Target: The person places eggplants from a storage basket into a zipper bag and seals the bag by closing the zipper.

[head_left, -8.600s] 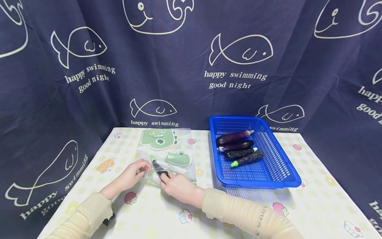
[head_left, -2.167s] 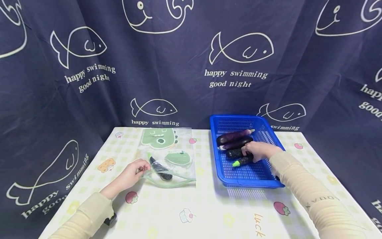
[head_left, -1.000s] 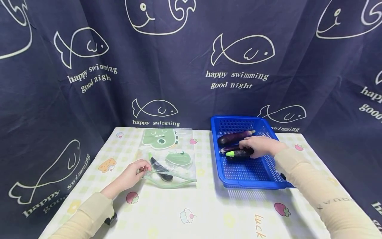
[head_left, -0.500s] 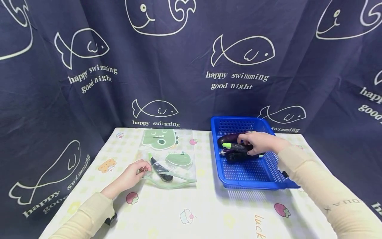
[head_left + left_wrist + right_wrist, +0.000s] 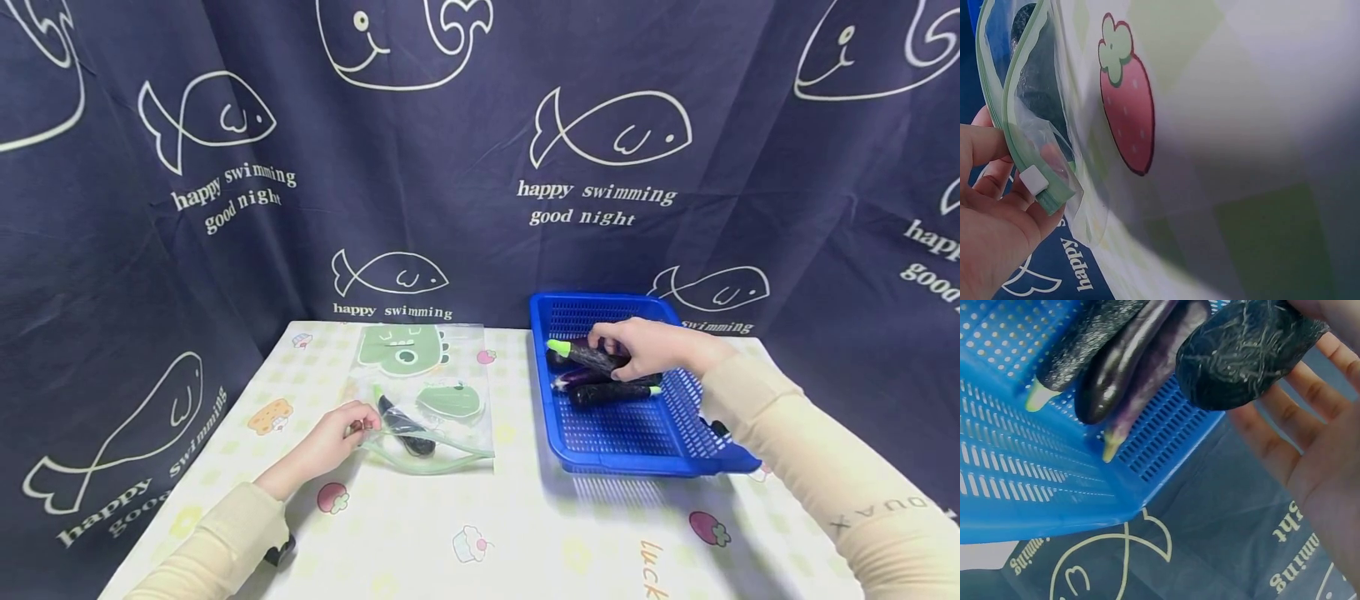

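My right hand [image 5: 660, 346] grips a dark wrinkled eggplant [image 5: 588, 357] with a bright green stem, raised over the basket; its rounded end shows close up between thumb and fingers in the right wrist view. On the left, my left hand [image 5: 333, 437] pinches the corner of a clear zip bag [image 5: 444, 468] by its green seal, right beside the white slider [image 5: 1034, 180]. The bag lies flat with its mouth gaping toward me. One dark eggplant [image 5: 402, 425] is inside it, stem pointing away.
A blue plastic basket [image 5: 558, 450] stands at the right of the table. Three eggplants lie in it: a dark one [image 5: 1088, 347], a glossy one [image 5: 1116, 362] and a purple one [image 5: 1154, 369]. A navy fish-print curtain [image 5: 480, 208] hangs behind the patterned tablecloth [image 5: 420, 533].
My right hand went from the bag to the basket, took hold of a dark eggplant and raised it toward the back left. My left hand has stayed at the bag's corner.
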`<control>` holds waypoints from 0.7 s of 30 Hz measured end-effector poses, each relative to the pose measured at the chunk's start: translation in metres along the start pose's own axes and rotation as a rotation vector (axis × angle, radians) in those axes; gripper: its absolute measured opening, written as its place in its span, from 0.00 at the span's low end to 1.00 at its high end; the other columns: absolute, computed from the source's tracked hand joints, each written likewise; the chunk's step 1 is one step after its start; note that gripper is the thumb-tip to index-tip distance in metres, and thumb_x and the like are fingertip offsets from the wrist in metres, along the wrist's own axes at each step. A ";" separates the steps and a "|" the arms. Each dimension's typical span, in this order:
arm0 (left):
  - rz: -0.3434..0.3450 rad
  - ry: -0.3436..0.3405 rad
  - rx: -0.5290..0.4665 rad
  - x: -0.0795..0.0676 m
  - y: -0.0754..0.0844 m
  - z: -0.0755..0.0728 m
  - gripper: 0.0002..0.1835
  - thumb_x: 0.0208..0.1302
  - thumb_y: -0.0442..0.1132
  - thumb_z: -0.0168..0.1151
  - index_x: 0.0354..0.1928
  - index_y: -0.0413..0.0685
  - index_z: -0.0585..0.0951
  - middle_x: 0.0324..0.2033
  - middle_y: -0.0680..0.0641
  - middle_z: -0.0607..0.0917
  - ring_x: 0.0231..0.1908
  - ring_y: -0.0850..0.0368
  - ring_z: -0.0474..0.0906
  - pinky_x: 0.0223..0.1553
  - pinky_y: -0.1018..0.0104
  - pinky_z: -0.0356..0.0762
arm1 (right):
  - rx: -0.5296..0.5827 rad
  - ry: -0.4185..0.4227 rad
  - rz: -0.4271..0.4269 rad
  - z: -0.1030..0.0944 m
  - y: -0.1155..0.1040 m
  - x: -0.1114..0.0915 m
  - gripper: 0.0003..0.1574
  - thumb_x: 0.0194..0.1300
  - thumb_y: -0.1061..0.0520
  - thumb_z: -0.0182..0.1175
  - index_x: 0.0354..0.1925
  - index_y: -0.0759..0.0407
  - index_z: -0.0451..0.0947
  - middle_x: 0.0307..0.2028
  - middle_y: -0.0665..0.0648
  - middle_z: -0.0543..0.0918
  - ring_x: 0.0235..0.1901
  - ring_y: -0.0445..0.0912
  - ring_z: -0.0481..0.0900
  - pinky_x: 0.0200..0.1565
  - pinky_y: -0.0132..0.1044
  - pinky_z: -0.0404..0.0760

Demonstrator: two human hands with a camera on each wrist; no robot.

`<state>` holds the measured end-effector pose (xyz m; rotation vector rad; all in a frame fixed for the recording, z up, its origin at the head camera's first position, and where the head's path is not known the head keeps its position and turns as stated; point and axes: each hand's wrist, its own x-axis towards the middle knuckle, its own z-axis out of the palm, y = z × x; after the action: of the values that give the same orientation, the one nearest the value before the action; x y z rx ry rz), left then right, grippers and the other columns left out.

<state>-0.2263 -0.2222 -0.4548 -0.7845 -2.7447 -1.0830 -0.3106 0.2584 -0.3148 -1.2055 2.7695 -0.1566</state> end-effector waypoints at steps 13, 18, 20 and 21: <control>0.007 0.004 0.005 0.000 0.002 0.001 0.14 0.50 0.21 0.56 0.32 0.50 0.75 0.32 0.53 0.76 0.32 0.59 0.72 0.34 0.71 0.72 | 0.062 -0.036 -0.040 -0.022 -0.023 0.009 0.28 0.47 0.53 0.66 0.47 0.50 0.67 0.29 0.47 0.73 0.25 0.42 0.70 0.29 0.30 0.69; 0.021 0.012 0.006 0.000 0.001 0.001 0.14 0.50 0.21 0.55 0.32 0.48 0.76 0.31 0.52 0.77 0.31 0.62 0.71 0.34 0.71 0.72 | 0.078 -0.055 -0.050 -0.028 -0.035 0.013 0.28 0.49 0.52 0.65 0.48 0.51 0.67 0.31 0.47 0.74 0.26 0.42 0.71 0.31 0.31 0.70; 0.024 0.015 0.008 0.000 0.001 0.001 0.14 0.49 0.20 0.55 0.32 0.48 0.76 0.31 0.52 0.77 0.31 0.63 0.71 0.34 0.71 0.72 | 0.088 -0.057 -0.060 -0.029 -0.040 0.014 0.28 0.49 0.51 0.64 0.49 0.51 0.67 0.31 0.47 0.74 0.27 0.41 0.71 0.31 0.31 0.71; 0.025 0.015 0.011 0.000 0.001 0.001 0.14 0.49 0.20 0.55 0.32 0.48 0.76 0.31 0.53 0.77 0.31 0.63 0.71 0.34 0.71 0.72 | 0.092 -0.056 -0.066 -0.029 -0.042 0.015 0.28 0.50 0.51 0.64 0.49 0.52 0.67 0.30 0.46 0.74 0.27 0.41 0.71 0.31 0.31 0.71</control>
<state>-0.2259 -0.2204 -0.4549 -0.8035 -2.7189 -1.0638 -0.2947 0.2199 -0.2809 -1.2593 2.6449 -0.2490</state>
